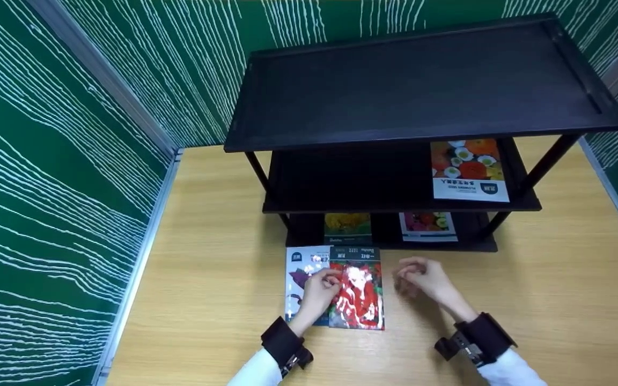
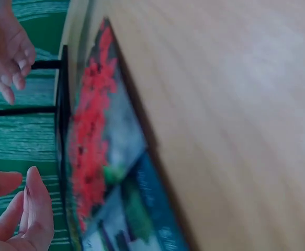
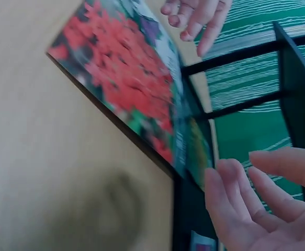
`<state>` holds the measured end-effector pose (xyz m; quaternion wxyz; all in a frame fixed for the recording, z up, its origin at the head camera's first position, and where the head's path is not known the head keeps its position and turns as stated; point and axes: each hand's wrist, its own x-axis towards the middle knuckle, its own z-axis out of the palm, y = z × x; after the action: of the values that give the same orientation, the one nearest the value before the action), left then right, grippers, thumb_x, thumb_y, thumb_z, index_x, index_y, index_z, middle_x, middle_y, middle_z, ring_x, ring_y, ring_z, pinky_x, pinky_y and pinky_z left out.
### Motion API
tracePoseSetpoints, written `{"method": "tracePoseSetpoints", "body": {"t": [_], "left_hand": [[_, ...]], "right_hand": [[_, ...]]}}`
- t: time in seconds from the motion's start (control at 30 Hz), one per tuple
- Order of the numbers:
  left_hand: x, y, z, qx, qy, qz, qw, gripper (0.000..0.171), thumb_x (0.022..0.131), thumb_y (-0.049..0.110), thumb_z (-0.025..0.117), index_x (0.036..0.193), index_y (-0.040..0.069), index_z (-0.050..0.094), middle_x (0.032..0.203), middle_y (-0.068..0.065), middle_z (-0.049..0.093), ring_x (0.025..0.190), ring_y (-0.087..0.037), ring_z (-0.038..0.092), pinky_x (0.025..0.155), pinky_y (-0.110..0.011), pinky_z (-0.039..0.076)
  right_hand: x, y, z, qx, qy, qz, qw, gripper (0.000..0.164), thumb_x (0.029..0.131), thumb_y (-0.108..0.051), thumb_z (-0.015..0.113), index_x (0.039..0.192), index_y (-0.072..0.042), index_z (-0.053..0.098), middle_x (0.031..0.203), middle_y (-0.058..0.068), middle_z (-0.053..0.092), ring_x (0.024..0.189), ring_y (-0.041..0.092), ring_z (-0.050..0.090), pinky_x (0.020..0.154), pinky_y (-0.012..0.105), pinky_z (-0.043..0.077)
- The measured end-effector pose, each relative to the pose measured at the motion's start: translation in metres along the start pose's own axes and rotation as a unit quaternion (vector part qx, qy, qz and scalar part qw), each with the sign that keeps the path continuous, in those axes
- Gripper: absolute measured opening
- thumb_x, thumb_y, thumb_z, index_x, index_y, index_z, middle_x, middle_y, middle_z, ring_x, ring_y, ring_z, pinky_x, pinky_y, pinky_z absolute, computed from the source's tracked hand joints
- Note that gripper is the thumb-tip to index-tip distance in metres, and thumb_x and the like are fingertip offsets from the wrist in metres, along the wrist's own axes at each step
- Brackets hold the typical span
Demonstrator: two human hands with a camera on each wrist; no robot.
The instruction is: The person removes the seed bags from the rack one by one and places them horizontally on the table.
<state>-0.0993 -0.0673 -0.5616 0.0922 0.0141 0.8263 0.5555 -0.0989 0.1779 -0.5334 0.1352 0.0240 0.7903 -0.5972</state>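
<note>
In the head view, a seed packet with red flowers [image 1: 361, 308] lies on the table, overlapping a white seed packet with a purple picture [image 1: 299, 276] to its left. My left hand [image 1: 318, 295] hovers over where the two packets meet. Its fingers [image 2: 40, 209] are loosely bent, with a gap to the thumb and nothing held. Right of the red packet is my right hand [image 1: 424, 276], slightly blurred. The right wrist view shows its fingers [image 3: 228, 193] relaxed, the thumb apart and nothing between them.
A black three-tier shelf [image 1: 405, 86] stands behind the packets. Its middle tier carries an orange-and-white flower packet [image 1: 470, 169] at the right. On the bottom tier lie a yellow-flower packet [image 1: 347, 225] and a pink-and-red one [image 1: 428, 226]. Green patterned panels [image 1: 35, 214] enclose the table.
</note>
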Motion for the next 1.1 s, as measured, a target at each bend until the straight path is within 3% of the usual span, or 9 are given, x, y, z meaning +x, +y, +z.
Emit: {"method": "tracePoseSetpoints", "body": {"t": [0.13,0.23,0.33,0.5,0.63,0.83,1.1], "left_hand": [[0.002,0.011,0.002,-0.021,-0.017,-0.005,0.9996,0.022,0.079,-0.002,0.056,0.101,-0.001,0.061,0.07,0.001,0.056,0.052,-0.022,0.053,0.045,-0.021,0.044],[0.005,0.02,0.005,-0.035,-0.023,0.001,0.9991,0.022,0.08,-0.001,0.057,0.102,-0.002,0.061,0.071,-0.001,0.057,0.06,-0.034,0.057,0.047,-0.026,0.048],[0.008,0.029,0.011,-0.038,-0.027,0.015,0.9988,0.022,0.079,-0.003,0.057,0.101,-0.004,0.06,0.073,-0.002,0.058,0.06,-0.029,0.058,0.051,-0.029,0.051],[0.015,0.045,0.017,-0.021,-0.041,0.047,0.9979,0.023,0.078,-0.004,0.057,0.101,-0.004,0.061,0.074,-0.002,0.059,0.055,-0.011,0.053,0.049,-0.021,0.048],[0.019,0.058,0.02,-0.012,-0.047,0.074,0.9961,0.024,0.078,-0.004,0.058,0.102,-0.003,0.061,0.075,-0.006,0.06,0.056,-0.003,0.048,0.047,-0.014,0.041],[0.027,0.082,0.027,-0.013,-0.053,0.094,0.994,0.024,0.078,-0.002,0.06,0.101,0.0,0.061,0.075,-0.006,0.062,0.054,-0.005,0.053,0.049,-0.016,0.046],[0.04,0.118,0.036,-0.015,-0.073,0.119,0.9901,0.024,0.08,-0.001,0.059,0.104,0.001,0.061,0.075,-0.004,0.061,0.054,-0.016,0.057,0.048,-0.018,0.048]], "right_hand": [[-0.004,-0.011,-0.014,0.013,-0.001,-0.01,1.0,0.034,0.079,0.007,0.052,0.112,0.016,0.047,0.092,0.025,0.059,0.068,0.013,0.06,0.063,0.029,0.053],[-0.005,-0.018,-0.023,0.02,0.0,-0.015,1.0,0.035,0.079,0.008,0.051,0.112,0.016,0.046,0.093,0.026,0.059,0.072,0.017,0.061,0.067,0.03,0.053],[-0.007,-0.024,-0.032,0.01,0.001,-0.029,1.0,0.034,0.079,0.008,0.05,0.112,0.016,0.047,0.093,0.027,0.059,0.074,0.019,0.062,0.067,0.029,0.053],[-0.01,-0.032,-0.046,-0.006,0.007,-0.061,0.998,0.034,0.079,0.01,0.05,0.112,0.016,0.048,0.092,0.027,0.059,0.07,0.01,0.061,0.063,0.025,0.053],[-0.012,-0.04,-0.055,0.013,0.012,-0.082,0.996,0.033,0.078,0.01,0.052,0.11,0.019,0.047,0.085,0.015,0.063,0.068,0.007,0.06,0.06,0.021,0.052],[-0.015,-0.052,-0.069,0.014,0.013,-0.106,0.994,0.033,0.081,0.008,0.053,0.11,0.02,0.046,0.08,-0.005,0.063,0.066,0.005,0.06,0.059,0.02,0.052],[-0.016,-0.068,-0.084,-0.002,0.019,-0.111,0.994,0.032,0.083,0.005,0.052,0.111,0.02,0.045,0.08,-0.008,0.063,0.069,0.003,0.06,0.061,0.018,0.052]]}}
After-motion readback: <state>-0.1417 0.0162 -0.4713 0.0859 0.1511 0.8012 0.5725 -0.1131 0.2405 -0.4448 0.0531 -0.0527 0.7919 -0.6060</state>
